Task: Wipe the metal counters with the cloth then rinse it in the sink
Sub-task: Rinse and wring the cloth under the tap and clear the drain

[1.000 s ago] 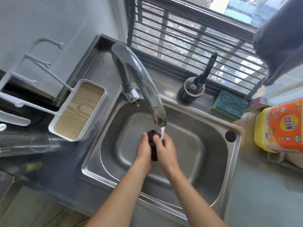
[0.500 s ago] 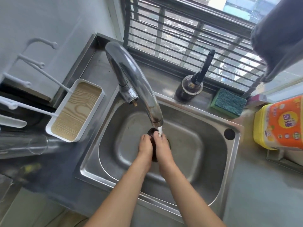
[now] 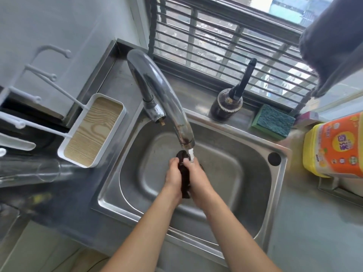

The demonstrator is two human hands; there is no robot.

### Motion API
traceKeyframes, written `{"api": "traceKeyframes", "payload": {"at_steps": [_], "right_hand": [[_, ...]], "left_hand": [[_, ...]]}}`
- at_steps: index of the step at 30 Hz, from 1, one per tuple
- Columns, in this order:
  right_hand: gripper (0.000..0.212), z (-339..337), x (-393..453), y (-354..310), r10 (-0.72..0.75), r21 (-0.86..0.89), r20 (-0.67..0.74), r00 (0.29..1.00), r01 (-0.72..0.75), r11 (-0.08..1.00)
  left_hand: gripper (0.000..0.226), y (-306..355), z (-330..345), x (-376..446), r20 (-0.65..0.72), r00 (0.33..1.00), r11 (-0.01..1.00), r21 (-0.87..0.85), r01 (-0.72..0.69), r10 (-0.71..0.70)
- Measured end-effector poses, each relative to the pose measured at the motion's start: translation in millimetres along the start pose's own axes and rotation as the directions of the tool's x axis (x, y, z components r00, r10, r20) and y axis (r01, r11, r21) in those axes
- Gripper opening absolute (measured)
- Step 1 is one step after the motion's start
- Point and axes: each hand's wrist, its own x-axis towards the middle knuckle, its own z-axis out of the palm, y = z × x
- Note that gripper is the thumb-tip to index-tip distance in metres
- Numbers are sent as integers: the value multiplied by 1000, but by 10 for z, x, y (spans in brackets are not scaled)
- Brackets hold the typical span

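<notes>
**Over the sink: both hands wringing a dark cloth under running water**

Over the steel sink (image 3: 275, 195), the left hand (image 3: 173, 178) and right hand (image 3: 198, 178) press together around a dark cloth (image 3: 184, 173), fingers curled on it; the cloth is bunched between the palms, directly beneath the faucet (image 3: 165, 99), whose white stream lands on the right hand's knuckles. A green sponge (image 3: 274, 121) and a dark brush (image 3: 229, 103) sit on the desk (image 3: 314, 222) behind the basin; a yellow detergent jug (image 3: 334, 148) stands at right.

Likely risks: water striking knuckles rather than fabric may splash onto the freshly wiped desk; a loosened grip could drop the cloth over the drain.

Compared with a second ago, the hands sit closer together, and more cloth shows below the wrists; the stream persists.
</notes>
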Motion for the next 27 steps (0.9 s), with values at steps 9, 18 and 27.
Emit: {"api": "traceKeyframes", "payload": {"at_steps": [9, 18, 27], "right_hand": [[45, -301, 439, -171, 117, -93, -182, 976, -136, 986], [45, -49, 185, 44, -135, -192, -197, 971, 97, 977], [44, -257, 223, -219, 170, 71, -162, 972, -160, 985]], "left_hand": [[42, -202, 2, -39, 70, 997, 990, 137, -43, 34], [44, -155, 203, -91, 6, 999, 994, 97, -50, 49], [55, -124, -27, 64, 10, 999, 995, 94, -40, 39]]}}
